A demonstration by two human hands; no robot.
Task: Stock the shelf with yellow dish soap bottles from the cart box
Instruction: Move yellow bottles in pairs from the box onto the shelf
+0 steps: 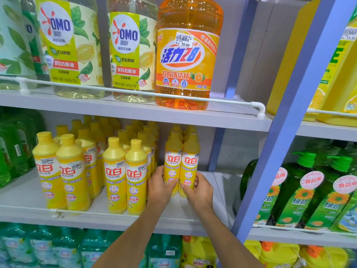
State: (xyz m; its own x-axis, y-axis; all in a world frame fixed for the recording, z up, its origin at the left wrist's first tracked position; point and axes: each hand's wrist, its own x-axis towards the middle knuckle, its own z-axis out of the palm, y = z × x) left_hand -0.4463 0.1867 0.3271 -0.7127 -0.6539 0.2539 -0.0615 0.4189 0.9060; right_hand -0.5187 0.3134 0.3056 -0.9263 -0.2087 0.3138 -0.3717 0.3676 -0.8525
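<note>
Two yellow dish soap bottles stand side by side on the middle shelf (204, 211), right of the other rows. My left hand (159, 187) grips the lower part of the left bottle (173, 157). My right hand (199, 190) grips the lower part of the right bottle (190, 159). More yellow bottles stand behind this pair. Several rows of the same yellow bottles (124, 171) fill the shelf to the left. The cart box is out of view.
A white rail (135, 90) guards the upper shelf, which holds large lemon detergent jugs and an orange jug (185, 55). A blue upright post (286, 132) stands to the right, with green pump bottles (309, 190) beyond it. Bare shelf lies right of the pair.
</note>
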